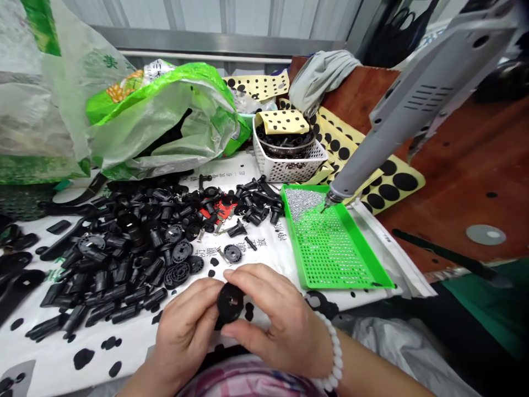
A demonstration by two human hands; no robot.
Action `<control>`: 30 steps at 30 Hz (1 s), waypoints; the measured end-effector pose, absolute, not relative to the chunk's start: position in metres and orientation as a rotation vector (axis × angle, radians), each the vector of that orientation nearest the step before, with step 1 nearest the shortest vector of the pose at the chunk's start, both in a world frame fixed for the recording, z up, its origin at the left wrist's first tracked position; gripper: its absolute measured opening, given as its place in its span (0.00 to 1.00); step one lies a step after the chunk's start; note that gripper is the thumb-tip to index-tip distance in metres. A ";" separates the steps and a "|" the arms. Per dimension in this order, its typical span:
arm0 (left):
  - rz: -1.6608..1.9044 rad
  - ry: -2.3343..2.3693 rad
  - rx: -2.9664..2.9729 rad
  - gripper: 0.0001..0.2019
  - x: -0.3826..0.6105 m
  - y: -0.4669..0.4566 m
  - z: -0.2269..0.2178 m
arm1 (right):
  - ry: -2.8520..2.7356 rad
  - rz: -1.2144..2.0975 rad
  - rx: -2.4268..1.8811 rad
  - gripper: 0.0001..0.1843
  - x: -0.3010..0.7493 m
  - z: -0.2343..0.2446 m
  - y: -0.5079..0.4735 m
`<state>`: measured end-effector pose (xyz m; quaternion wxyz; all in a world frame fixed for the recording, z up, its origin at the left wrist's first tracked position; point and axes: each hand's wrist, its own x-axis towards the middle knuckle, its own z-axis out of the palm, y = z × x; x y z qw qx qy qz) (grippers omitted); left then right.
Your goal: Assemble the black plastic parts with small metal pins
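Close to my body, a round black plastic part (230, 302) with a small hole near its middle is held between both hands. My left hand (188, 320) is closed on its left side, most of the fingertips hidden behind it. Around its right side curve the thumb and fingers of my right hand (275, 314), which wears a white bead bracelet (335, 353). Just beyond my fingers lie a grey-black toothed disc (232, 253) and a short black screw-like piece (250, 243). A large heap of black plastic parts (124, 237) spreads to the left.
A green perforated tray (306, 264) holds small silvery screws (306, 203), with a grey electric screwdriver (372, 143) angled over it. Behind are a white basket (285, 171), sheets of black round stickers (390, 190) and plastic bags (165, 127). Black scraps (84, 359) dot the white table cover.
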<state>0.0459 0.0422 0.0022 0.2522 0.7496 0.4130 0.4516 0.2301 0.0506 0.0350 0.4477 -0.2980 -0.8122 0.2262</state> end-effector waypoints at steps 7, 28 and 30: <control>1.284 1.118 2.182 0.13 0.045 0.042 0.001 | -1.967 0.491 -0.739 0.19 0.224 0.034 0.046; 1.246 1.031 2.375 0.08 0.055 0.043 0.005 | -1.861 0.420 -0.810 0.21 0.229 0.027 0.038; 1.243 1.035 2.421 0.09 0.055 0.042 0.009 | -1.856 0.402 -0.805 0.21 0.227 0.024 0.036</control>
